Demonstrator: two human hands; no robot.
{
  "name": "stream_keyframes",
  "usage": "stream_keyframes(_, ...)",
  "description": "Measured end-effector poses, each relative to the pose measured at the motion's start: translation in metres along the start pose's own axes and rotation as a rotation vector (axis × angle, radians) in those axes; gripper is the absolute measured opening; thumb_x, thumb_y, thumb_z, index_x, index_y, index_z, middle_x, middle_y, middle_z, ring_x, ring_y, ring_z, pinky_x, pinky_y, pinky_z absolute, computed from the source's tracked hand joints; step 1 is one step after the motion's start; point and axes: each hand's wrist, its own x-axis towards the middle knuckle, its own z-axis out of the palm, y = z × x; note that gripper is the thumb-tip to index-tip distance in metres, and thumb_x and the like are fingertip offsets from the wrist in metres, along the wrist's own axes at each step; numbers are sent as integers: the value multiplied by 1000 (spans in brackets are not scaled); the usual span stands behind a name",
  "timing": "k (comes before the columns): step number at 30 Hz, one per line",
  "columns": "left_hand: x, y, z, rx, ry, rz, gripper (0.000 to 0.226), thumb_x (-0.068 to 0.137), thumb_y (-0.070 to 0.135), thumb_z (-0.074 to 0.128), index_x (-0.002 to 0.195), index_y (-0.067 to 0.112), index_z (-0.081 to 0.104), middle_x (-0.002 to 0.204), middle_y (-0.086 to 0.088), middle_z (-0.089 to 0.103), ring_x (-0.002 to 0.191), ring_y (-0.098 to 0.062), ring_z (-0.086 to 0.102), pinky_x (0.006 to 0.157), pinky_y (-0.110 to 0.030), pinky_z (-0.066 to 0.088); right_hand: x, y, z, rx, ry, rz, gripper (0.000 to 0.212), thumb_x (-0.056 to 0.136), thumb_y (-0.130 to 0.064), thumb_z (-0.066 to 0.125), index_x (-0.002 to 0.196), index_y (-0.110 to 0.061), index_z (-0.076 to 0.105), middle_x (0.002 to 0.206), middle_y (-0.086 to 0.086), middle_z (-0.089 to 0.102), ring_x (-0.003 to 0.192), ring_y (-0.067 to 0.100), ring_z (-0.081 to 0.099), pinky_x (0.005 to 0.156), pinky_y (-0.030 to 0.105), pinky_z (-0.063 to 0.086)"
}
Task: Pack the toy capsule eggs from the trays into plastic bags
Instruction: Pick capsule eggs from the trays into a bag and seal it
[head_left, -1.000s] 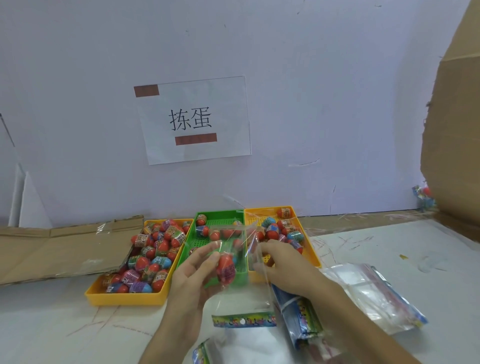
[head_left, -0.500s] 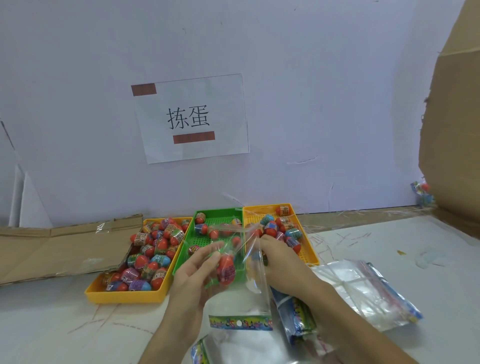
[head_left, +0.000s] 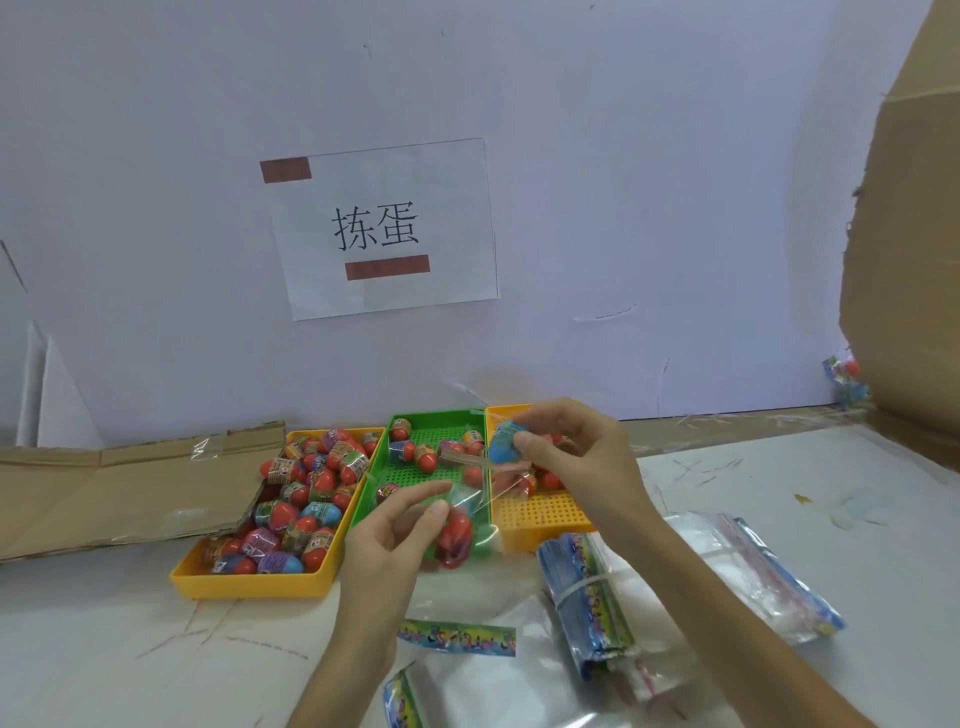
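My left hand (head_left: 395, 540) pinches the rim of a clear plastic bag (head_left: 467, 512) that hangs over the green tray; a red capsule egg (head_left: 456, 535) sits inside it. My right hand (head_left: 576, 457) grips a blue capsule egg (head_left: 503, 446) above the bag's mouth. Three trays stand side by side: a left yellow tray (head_left: 249, 582) packed with several eggs, a green tray (head_left: 415, 475) with several eggs at its far end, and a right yellow tray (head_left: 540, 519) partly hidden by my right hand.
A banded stack of printed bags (head_left: 587, 603) and loose clear bags (head_left: 748, 577) lie on the white table at the right. A bag with a printed header (head_left: 457, 638) lies near the front. Flat cardboard (head_left: 104, 488) lies at the left, a cardboard box (head_left: 909, 249) at the right.
My right hand let go of the bag, reached to the right yellow tray and now holds a blue egg over the bag. My left hand keeps holding the bag with the red egg.
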Motion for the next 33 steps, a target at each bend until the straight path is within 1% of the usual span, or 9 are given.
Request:
stream_keyframes(3,0,0,1,25,-2,20,20,96,17,65,110,27,75,95,-3,80,92,-17,75,78,-40,60,-3,2,6,-61,-54,-46,18,84,-17,81,87,-34,77,90,-13,73,86,8,69,69,22,54)
stream_keyframes(7,0,1,0,20,2,27,20,97,17,64,110,26,75,93,-3,80,85,-16,74,68,-27,61,-4,2,5,-160,-191,-66,15,82,-23,81,87,-36,76,90,-14,71,85,14,69,72,31,57)
stream_keyframes(10,-1,1,0,19,9,28,20,97,16,64,108,27,76,91,-2,79,82,-12,73,66,-23,59,-5,3,6,-216,-250,-104,11,80,-27,80,87,-34,76,88,-12,71,76,8,62,68,19,44)
stream_keyframes(13,-1,1,1,20,14,35,19,97,17,64,107,27,77,91,-2,79,85,-12,73,72,-28,58,-6,4,6,-264,-259,-147,10,80,-25,80,86,-32,76,82,-20,66,71,3,57,66,14,39)
stream_keyframes(16,0,0,1,26,33,48,18,98,16,64,106,25,78,89,-2,79,87,-13,74,74,-27,59,-6,2,4,-323,-271,-182,13,81,-19,81,87,-31,76,80,-31,63,73,2,57,65,12,40)
stream_keyframes(22,1,-2,1,-9,80,3,18,99,16,63,101,26,79,88,-3,79,82,-20,77,62,-24,60,-6,-3,0,-339,-351,-157,6,89,-22,75,88,-25,80,79,-24,68,76,7,61,66,17,45)
stream_keyframes(25,1,-2,1,-7,107,-17,18,99,18,64,100,28,78,88,0,79,78,-20,77,57,-23,59,-8,-5,-1,-362,-406,-142,3,87,-28,77,89,-30,78,83,-25,69,86,10,63,79,21,50)
stream_keyframes(29,1,-1,2,-5,113,-33,18,99,20,64,100,31,78,89,3,79,77,-17,77,55,-23,58,-10,-4,0,-420,-497,-133,23,80,-26,82,97,-37,73,92,-32,66,82,3,58,76,13,46)
stream_keyframes(33,0,0,2,-11,116,-37,17,99,19,63,103,28,77,89,3,80,78,-16,77,55,-23,58,-10,3,5,-444,-491,-128,25,81,-22,82,99,-36,71,96,-25,68,77,4,61,72,15,49)
